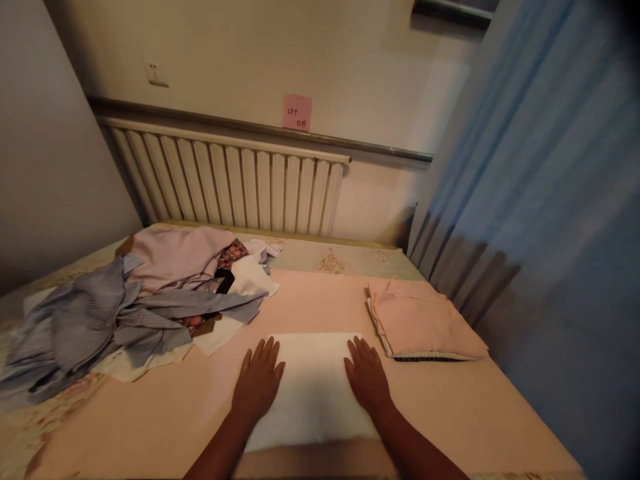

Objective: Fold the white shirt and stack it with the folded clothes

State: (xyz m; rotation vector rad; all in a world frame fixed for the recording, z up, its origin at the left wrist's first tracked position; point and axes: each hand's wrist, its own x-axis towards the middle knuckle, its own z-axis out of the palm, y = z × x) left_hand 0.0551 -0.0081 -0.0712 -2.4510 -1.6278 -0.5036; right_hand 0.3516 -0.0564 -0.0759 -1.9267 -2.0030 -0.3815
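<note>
A white cloth (314,393), roughly rectangular, lies flat in front of me on a peach-coloured sheet (440,413). On its left edge rests my left hand (257,377), palm down with the fingers stretched out. My right hand (367,373) lies the same way on the opposite edge, fingers spread. Neither hand grips anything. Whether the white cloth is a garment or a plain piece of fabric I cannot tell.
To the left is a loose heap of clothes (150,300), with striped blue-grey, pale pink and white pieces. A folded peach stack (425,320) sits at the right. Behind the bed stands a radiator (240,183); a blue curtain (540,200) hangs along the right side.
</note>
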